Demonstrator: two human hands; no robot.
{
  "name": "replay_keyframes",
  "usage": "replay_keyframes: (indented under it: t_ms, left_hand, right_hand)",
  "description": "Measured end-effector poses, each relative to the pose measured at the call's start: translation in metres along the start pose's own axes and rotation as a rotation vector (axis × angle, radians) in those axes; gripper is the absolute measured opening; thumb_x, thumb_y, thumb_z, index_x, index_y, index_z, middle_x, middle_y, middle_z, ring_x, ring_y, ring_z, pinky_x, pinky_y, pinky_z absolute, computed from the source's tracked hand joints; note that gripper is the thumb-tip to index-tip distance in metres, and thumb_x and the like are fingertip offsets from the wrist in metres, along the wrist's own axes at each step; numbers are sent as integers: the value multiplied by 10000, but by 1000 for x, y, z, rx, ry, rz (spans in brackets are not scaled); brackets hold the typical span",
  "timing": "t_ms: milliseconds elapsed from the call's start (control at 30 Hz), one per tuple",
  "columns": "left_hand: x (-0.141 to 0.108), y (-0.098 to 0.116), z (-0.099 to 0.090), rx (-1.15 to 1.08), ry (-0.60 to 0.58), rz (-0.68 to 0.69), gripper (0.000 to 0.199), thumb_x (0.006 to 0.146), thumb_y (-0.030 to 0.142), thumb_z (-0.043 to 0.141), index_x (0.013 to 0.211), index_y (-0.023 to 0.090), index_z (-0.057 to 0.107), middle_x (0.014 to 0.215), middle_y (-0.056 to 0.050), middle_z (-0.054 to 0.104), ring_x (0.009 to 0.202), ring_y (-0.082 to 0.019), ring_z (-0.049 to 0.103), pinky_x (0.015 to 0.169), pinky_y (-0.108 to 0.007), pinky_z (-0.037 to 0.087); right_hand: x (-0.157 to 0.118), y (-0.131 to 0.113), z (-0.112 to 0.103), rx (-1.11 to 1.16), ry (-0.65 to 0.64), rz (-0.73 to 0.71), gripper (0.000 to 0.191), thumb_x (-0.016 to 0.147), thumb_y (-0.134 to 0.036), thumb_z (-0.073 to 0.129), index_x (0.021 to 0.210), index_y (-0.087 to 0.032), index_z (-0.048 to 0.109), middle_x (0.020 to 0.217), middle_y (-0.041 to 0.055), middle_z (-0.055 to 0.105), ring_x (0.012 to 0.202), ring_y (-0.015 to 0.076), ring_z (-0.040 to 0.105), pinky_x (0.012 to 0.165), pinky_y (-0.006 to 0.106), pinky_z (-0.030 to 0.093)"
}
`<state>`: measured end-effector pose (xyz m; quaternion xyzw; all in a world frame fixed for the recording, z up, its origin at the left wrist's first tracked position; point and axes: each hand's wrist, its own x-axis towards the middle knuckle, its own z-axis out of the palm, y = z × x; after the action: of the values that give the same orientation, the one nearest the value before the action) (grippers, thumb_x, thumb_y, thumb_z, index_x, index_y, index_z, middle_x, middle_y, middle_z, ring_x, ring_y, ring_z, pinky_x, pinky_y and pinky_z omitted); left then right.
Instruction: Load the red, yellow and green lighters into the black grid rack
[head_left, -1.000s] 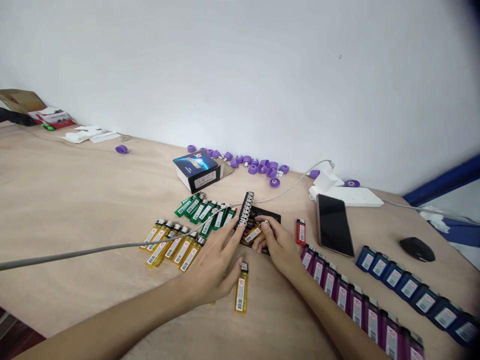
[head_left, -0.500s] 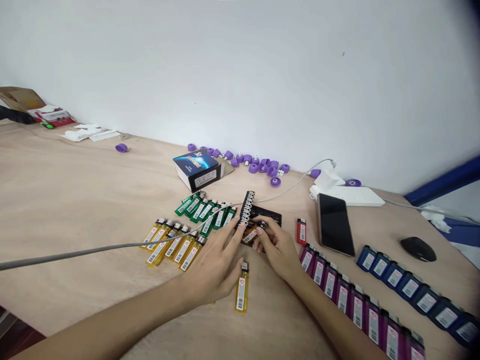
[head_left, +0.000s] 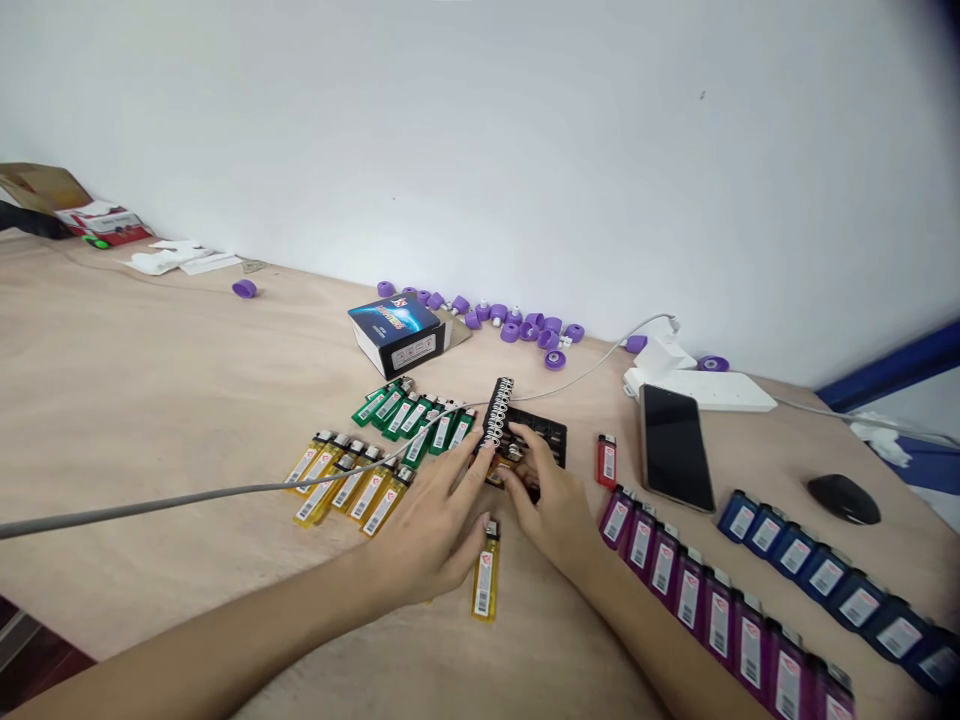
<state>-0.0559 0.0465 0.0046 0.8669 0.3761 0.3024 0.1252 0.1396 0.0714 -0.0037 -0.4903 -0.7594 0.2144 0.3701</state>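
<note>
A black slotted tray [head_left: 556, 438] lies in front of me, with a raised black strip [head_left: 499, 400] lined with pale rings along its left side. My left hand [head_left: 431, 515] has its fingers stretched out, the tips resting at the strip's near end. Inside the tray's near part, my right hand [head_left: 551, 500] has thumb and fingers around a yellow lighter [head_left: 504, 466], partly hidden by the fingers. Another yellow lighter [head_left: 486, 575] lies on the table beneath my left thumb. Left of the tray are several green lighters [head_left: 418, 445] and several yellow lighters [head_left: 367, 495].
A grey cable [head_left: 225, 493] crosses over the lighters. Behind stand a blue box [head_left: 405, 330] and several purple caps [head_left: 529, 328]. To the right are a red lighter [head_left: 607, 460], purple lighters [head_left: 688, 592], blue lighters [head_left: 795, 550], a phone [head_left: 677, 447], a power strip [head_left: 724, 390] and a mouse [head_left: 844, 498].
My right hand has lowered the yellow lighter, turning it into the tray; less of it shows now. My left hand keeps its place at the strip. The view has shifted slightly.
</note>
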Motion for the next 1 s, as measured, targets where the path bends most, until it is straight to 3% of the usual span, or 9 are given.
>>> replay_keyframes:
  t_ms: [267,400,467,567,633,700,767,900,1000]
  left_hand:
    - [0,-2,2,0,-8,-14,793,938,169,493,1610,192,72,1643,-186,215,1481,-339,305,1170,-519,369]
    - [-1,1,-3,17,-26,-38,770,964,176,464,1609,185,44,1649,-192,180,1503,-329,259,1179,-510,355]
    - [-7,5,-10,57,4,-47,747,975,192,456,1604,153,54,1635,-213,202,1499,-337,258,1173,-503,362]
    - [-26,14,-21,216,51,-1,541,962,192,461,1480,82,355,1424,-245,497,1325,-362,485,1049,-502,471]
    - [-40,21,-24,337,2,17,233,942,192,469,1124,121,597,1028,-169,671,955,-328,655,802,-467,558]
    - [-52,27,-23,385,-99,-56,141,939,207,463,861,175,576,777,-96,642,704,-285,649,627,-422,544]
    - [-57,32,-19,355,-183,-168,153,946,224,440,846,184,549,730,-83,637,616,-267,646,556,-392,528]
    - [-47,35,-18,160,-304,-366,177,949,247,377,933,169,535,718,-84,650,605,-265,670,542,-364,516]
    - [-30,38,-25,-140,-341,-436,212,978,285,361,943,185,544,735,-62,639,671,-243,679,611,-341,524]
  right_hand:
    - [-1,-3,8,-93,-32,-46,180,963,-213,482,1115,-197,576,836,52,702,711,212,672,707,324,547]
    - [-11,-11,2,-169,165,-90,271,947,-251,517,1209,-185,533,1014,120,676,824,247,661,752,377,545]
    - [-26,-18,-3,-190,220,-91,237,953,-294,535,1174,-207,540,910,85,668,755,237,649,705,365,535]
    - [-51,-28,-4,-219,73,-14,192,912,-364,619,1039,-232,560,592,-30,580,499,193,577,505,305,444]
    - [-63,-34,0,-316,-7,62,255,814,-417,722,908,-243,560,605,-3,633,526,227,626,503,317,429]
    - [-65,-41,5,-430,-69,112,279,761,-425,755,797,-246,544,700,60,707,618,285,686,551,345,443]
    - [-61,-48,10,-490,-145,138,224,794,-387,708,756,-242,542,722,90,729,640,299,704,566,348,430]
    - [-48,-58,12,-474,-302,205,63,832,-282,608,810,-226,587,672,86,729,584,282,699,508,326,324]
    - [-48,-58,9,-344,-311,241,29,786,-194,587,784,-223,583,631,53,695,550,249,653,510,314,279]
